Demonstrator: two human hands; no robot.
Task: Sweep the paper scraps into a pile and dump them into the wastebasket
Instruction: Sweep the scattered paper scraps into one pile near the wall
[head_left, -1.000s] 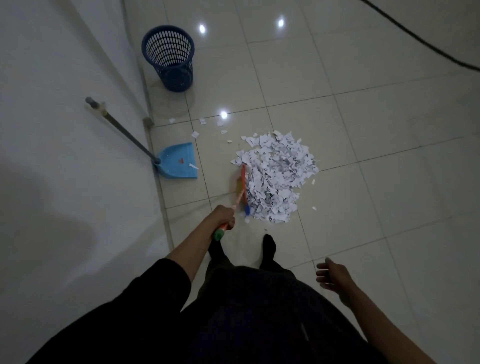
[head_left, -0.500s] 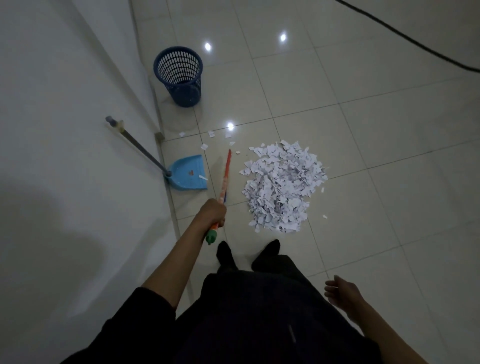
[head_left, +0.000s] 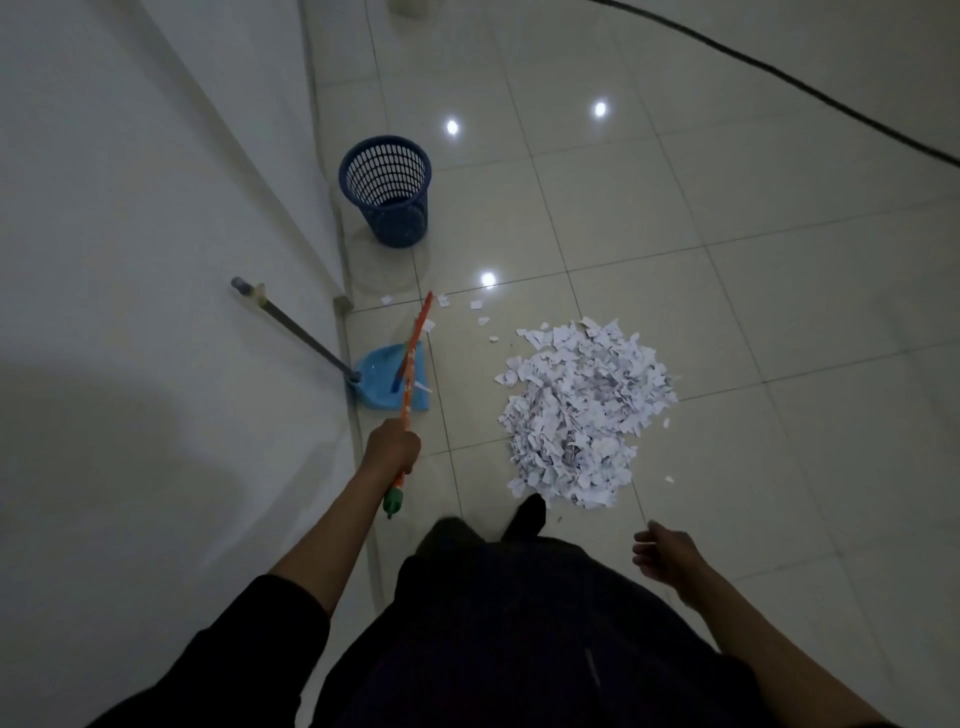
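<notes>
A heap of white paper scraps (head_left: 584, 410) lies on the tiled floor ahead of my feet. A few loose scraps (head_left: 475, 304) lie farther off, towards the wall. My left hand (head_left: 392, 449) grips the orange broom handle (head_left: 413, 364), which slants up over the light blue dustpan (head_left: 382, 387). The dustpan's long grey handle (head_left: 296, 330) leans on the white wall. The dark blue mesh wastebasket (head_left: 387, 189) stands upright beyond it, near the wall. My right hand (head_left: 667, 556) hangs loosely curled at the right and holds nothing.
A white wall (head_left: 130, 260) runs along the left, with a small grey stop (head_left: 342, 303) at its base. A black cable (head_left: 779, 78) crosses the floor at the upper right. Tiled floor (head_left: 779, 312) spreads to the right of the heap.
My left hand swung the broom away from the heap's left edge, leftward over the dustpan. I have stepped back; the view takes in more floor. The right hand stays idle.
</notes>
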